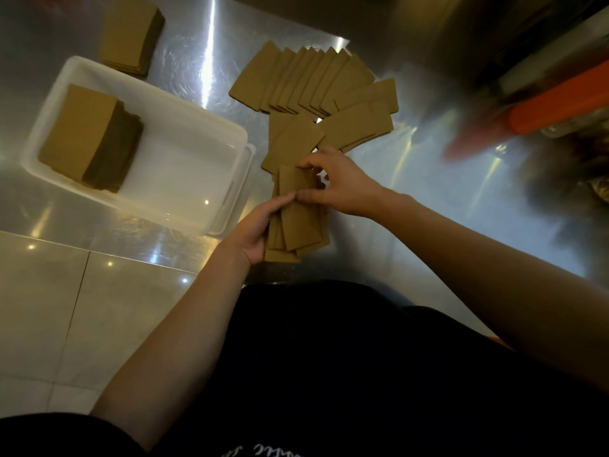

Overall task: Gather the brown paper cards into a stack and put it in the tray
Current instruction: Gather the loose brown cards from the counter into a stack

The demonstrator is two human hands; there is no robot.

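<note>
Several brown paper cards [309, 80] lie fanned and overlapping on the steel table. A loose, uneven bundle of cards [301, 222] sits near the table's front edge. My left hand [253, 230] grips the bundle's left side from below. My right hand [339, 184] pinches the bundle's top card with thumb and fingers. Left of the bundle stands a white plastic tray [184, 153]. A thick stack of cards [89, 136] lies in the tray's left end.
Another stack of brown cards [131, 33] rests on the table beyond the tray. An orange cylinder [557, 103] and blurred clutter fill the right edge. The steel table [428, 179] ends near my body, with tiled floor [66, 308] at lower left.
</note>
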